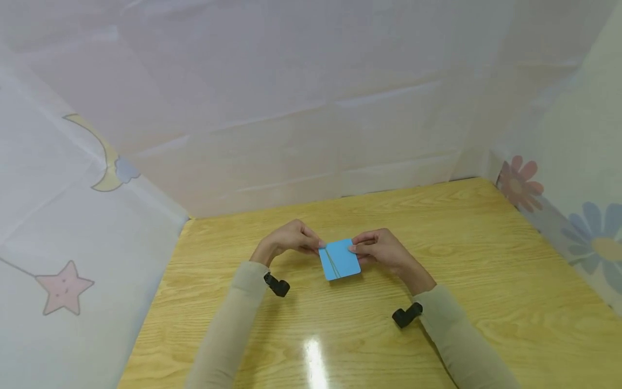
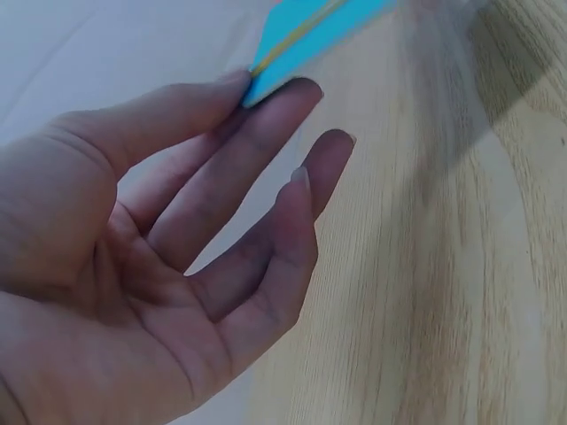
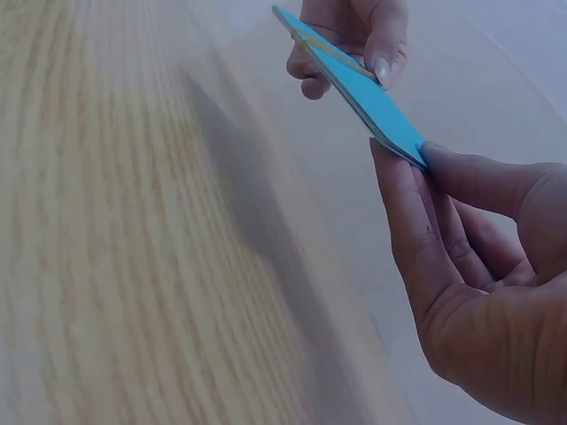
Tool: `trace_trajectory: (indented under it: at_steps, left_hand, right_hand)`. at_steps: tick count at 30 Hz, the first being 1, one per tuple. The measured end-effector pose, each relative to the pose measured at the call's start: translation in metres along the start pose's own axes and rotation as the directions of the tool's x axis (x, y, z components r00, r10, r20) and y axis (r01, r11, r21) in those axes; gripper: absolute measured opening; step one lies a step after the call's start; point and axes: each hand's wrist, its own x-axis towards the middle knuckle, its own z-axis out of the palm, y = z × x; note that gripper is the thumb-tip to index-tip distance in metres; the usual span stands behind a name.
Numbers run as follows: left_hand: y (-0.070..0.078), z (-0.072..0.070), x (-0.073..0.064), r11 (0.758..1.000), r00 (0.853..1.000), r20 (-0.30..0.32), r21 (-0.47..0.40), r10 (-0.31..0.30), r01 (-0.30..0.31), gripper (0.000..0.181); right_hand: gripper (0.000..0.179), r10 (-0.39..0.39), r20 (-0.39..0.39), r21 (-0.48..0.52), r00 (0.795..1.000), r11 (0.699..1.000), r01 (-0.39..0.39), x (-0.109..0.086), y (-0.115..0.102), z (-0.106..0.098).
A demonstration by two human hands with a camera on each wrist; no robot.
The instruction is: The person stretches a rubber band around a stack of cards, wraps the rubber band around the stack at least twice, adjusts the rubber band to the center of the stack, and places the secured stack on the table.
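Observation:
A small stack of blue cards [image 1: 339,259] bound by a thin rubber band is held above the wooden table [image 1: 486,281], a hand at each side. My left hand [image 1: 296,239] pinches its left edge between thumb and forefinger; in the left wrist view the other fingers [image 2: 301,204] stay loosely extended below the cards [image 2: 306,35]. My right hand [image 1: 376,249] pinches the right edge, thumb on top and fingers beneath. In the right wrist view the blue cards [image 3: 363,93] appear edge-on, with the rubber band near the far end and the left hand [image 3: 354,40] beyond them.
White sheeting with a moon [image 1: 109,162], a star [image 1: 63,289] and flowers [image 1: 597,246] walls the table on three sides. Black wrist cameras [image 1: 277,284] sit on both beige sleeves. A light glare [image 1: 316,362] shines on the near tabletop.

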Motion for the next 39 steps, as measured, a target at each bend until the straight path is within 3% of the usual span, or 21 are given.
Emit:
trace_trajectory:
  at_steps: [8, 14, 23, 27, 32, 39]
  left_hand:
    - [0.003, 0.007, 0.005, 0.999, 0.997, -0.077, 0.035, 0.026, -0.023, 0.016]
    - [0.009, 0.018, 0.013, 0.995, 0.997, -0.075, 0.091, 0.035, -0.028, 0.018]
    - [0.005, 0.010, 0.009, 0.999, 0.995, -0.083, 0.019, 0.049, -0.048, 0.024]
    - [0.002, 0.007, 0.006, 0.999, 0.996, -0.077, 0.026, 0.042, -0.040, 0.022]
    - [0.001, 0.011, 0.005, 0.999, 0.996, -0.086, 0.037, 0.019, -0.016, 0.018]
    - [-0.002, 0.022, 0.005, 0.999, 0.988, -0.151, 0.016, 0.045, -0.043, 0.018]
  right_hand:
    - [0.041, -0.001, -0.037, 0.000, 0.999, 1.000, 0.001, -0.001, 0.001, -0.001]
    - [0.039, 0.003, -0.012, -0.005, 1.000, 1.000, -0.003, -0.001, -0.001, 0.003]
    - [0.040, -0.008, -0.018, -0.002, 1.000, 1.000, 0.008, 0.000, -0.002, 0.000]
    - [0.040, -0.004, -0.016, 0.006, 1.000, 1.000, 0.004, 0.001, 0.000, -0.003]
    - [0.037, -0.005, -0.015, 0.010, 1.000, 1.000, 0.005, -0.001, -0.002, -0.003]
    - [0.039, 0.004, -0.008, 0.009, 1.000, 1.000, -0.004, -0.002, -0.002, -0.002]
